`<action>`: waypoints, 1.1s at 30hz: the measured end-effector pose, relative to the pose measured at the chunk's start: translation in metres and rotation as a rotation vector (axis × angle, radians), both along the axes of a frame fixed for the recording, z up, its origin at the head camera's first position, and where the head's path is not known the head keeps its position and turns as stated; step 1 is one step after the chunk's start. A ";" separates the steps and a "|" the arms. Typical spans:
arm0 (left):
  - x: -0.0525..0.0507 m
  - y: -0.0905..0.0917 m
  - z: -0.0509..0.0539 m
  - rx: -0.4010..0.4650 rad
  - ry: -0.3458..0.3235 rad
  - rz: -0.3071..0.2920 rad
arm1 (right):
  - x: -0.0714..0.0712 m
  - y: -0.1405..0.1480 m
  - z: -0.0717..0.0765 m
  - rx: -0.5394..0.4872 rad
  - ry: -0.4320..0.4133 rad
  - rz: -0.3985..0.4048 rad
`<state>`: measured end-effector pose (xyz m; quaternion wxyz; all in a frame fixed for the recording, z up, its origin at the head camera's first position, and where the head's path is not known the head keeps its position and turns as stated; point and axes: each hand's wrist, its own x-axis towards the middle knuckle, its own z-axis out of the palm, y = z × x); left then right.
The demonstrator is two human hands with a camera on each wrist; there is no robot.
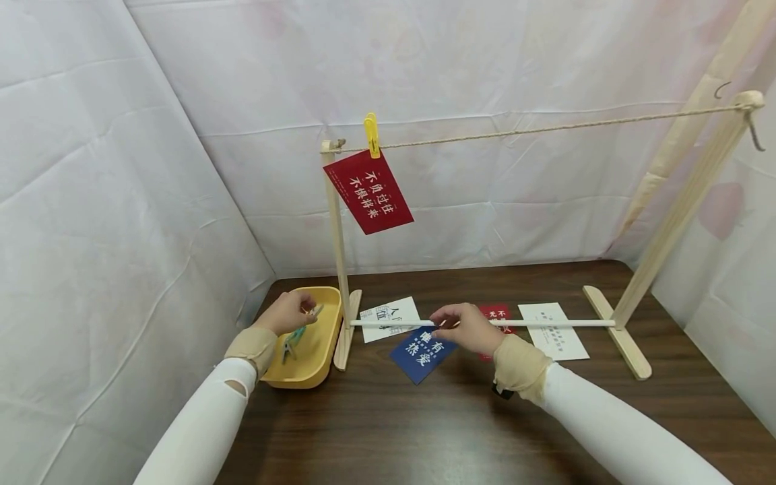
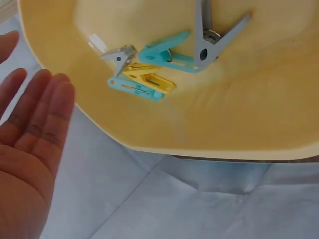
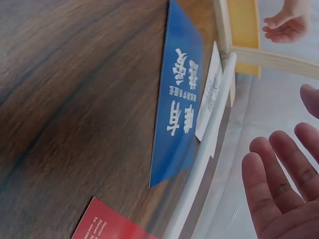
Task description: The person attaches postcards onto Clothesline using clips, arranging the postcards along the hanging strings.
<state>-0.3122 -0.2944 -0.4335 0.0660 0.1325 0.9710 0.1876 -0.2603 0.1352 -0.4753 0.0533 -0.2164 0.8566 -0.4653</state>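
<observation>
My left hand (image 1: 286, 313) hovers over the rim of a yellow tray (image 1: 328, 329), its fingers loosely extended. In the left wrist view no object lies between those fingers. Several clothespins rest in the tray: a large grey clothespin (image 2: 209, 42), a teal one (image 2: 167, 52) and a yellow one (image 2: 149, 78) among them. My right hand (image 1: 469, 326) is above the white rod, close to the top of a blue card (image 1: 421, 356) on the table. In the right wrist view its fingers are relaxed and hold nothing. A red card (image 1: 371, 192) hangs tilted from a yellow clothespin (image 1: 372, 136).
A rope (image 1: 545, 129) runs between two wooden posts, with a white rod (image 1: 558, 323) low between them. On the table (image 1: 412, 431) lie a white card (image 1: 388, 313) at left, a red card (image 1: 498, 312) partly behind my hand, and another white card (image 1: 553, 337) at right.
</observation>
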 end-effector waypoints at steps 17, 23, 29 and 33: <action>-0.006 -0.005 -0.022 -0.216 -0.122 0.187 | 0.009 -0.011 -0.014 0.277 0.102 0.110; -0.008 -0.007 -0.030 -0.303 -0.153 0.187 | 0.012 -0.015 -0.021 0.405 0.265 0.177; -0.016 -0.009 -0.040 -0.348 -0.158 0.183 | 0.012 -0.018 -0.024 0.466 0.322 0.229; -0.023 -0.013 -0.046 -0.363 -0.177 0.171 | 0.010 -0.020 -0.026 0.496 0.337 0.266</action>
